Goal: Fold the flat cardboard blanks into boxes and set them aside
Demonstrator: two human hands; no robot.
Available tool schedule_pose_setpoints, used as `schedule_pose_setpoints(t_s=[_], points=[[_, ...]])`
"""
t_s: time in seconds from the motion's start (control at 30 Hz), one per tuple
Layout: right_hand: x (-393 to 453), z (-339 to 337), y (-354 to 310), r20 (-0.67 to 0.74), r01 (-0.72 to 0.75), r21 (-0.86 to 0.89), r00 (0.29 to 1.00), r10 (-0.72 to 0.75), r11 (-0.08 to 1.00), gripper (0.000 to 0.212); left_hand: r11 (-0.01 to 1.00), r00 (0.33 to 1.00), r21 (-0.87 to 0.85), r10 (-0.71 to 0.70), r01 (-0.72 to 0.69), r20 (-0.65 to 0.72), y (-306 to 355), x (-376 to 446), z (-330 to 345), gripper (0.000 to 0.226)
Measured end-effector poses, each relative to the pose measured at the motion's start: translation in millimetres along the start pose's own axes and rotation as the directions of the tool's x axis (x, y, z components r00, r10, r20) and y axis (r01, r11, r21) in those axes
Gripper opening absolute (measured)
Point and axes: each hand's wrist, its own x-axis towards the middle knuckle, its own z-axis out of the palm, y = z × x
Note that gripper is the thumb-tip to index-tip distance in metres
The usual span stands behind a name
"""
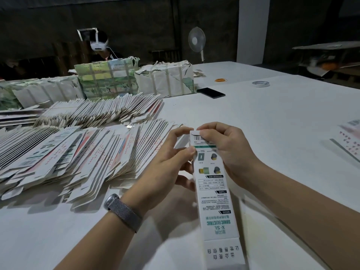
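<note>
Box [213,184] half-formed, held in the air above the table's near edge, long axis running away from the person; left hand [171,162] pinches its left side, right hand [228,151] grips the far end over the flap [194,133]; risk as I read it: flap creases or misses its slot if pushed skewed, or tube collapses flat under the squeeze; fanned flat blanks [78,158] lie close left, easily knocked by the left elbow; phone [211,92] and tape roll [260,84] well apart toward the far edge; table [272,123] right of hands looks open for setting aside.
</note>
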Motion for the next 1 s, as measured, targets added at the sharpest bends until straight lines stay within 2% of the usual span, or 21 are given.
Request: schedule_pose_setpoints(t_s=[0.13, 0.37, 0.6, 1.0], points=[[0.0, -0.8, -0.2, 0.002, -0.006, -0.022, 1.000, 0.006, 1.000, 0.019, 1.000, 1.000, 0.001, -0.007, 0.007, -0.008, -0.2, -0.9, 3.7, 0.024], [0.5, -2.4, -1.0, -0.016, 0.012, -0.080, 1.000, -0.013, 0.997, 0.015, 0.999, 1.000, 0.030, -0.028, 0.028, -0.004, 1.6, -2.5, 7.0, 0.035], [-0.6, -0.8, -0.3, -0.036, 0.012, -0.065, 0.999, -0.015, 0.998, 0.017, 0.999, 0.999, 0.037, -0.037, 0.037, 0.003, 3.4, -2.7, 5.8, 0.038], [-1.1, 0.9, -5.4, -0.055, -0.018, 0.042, 0.998, 0.021, 0.999, 0.027, 0.994, 0.996, -0.076, -0.076, 0.080, 0.056, 4.0, -1.6, 2.9, 0.046]])
